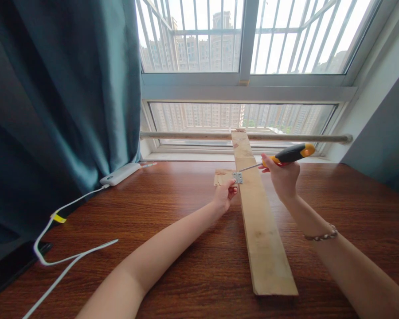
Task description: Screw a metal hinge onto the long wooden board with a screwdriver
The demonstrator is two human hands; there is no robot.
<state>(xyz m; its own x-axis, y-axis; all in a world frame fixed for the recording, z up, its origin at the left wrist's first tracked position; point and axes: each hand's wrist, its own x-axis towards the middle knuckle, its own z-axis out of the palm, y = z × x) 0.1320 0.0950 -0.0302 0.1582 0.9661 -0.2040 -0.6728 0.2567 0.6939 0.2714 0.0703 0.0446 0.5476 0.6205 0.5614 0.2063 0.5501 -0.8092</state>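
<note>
A long pale wooden board (261,230) runs away from me across the brown table. Against its left side sits a small wooden piece (220,176), and a metal hinge (238,178) spans the two. My left hand (225,194) is closed, its thumb and fingers pinching the small piece at the hinge's near edge. In my right hand (284,177) is a screwdriver (291,153) with a black and yellow handle. Its thin shaft slants down to the left, with the tip at the hinge's upper edge. Whether a screw is under the tip is too small to tell.
A white power strip (121,174) lies at the table's left by the dark curtain (69,88), its white cable (58,264) looping toward me. Beyond the table (186,248), a horizontal rail (193,136) crosses before the barred window, near the board's far end.
</note>
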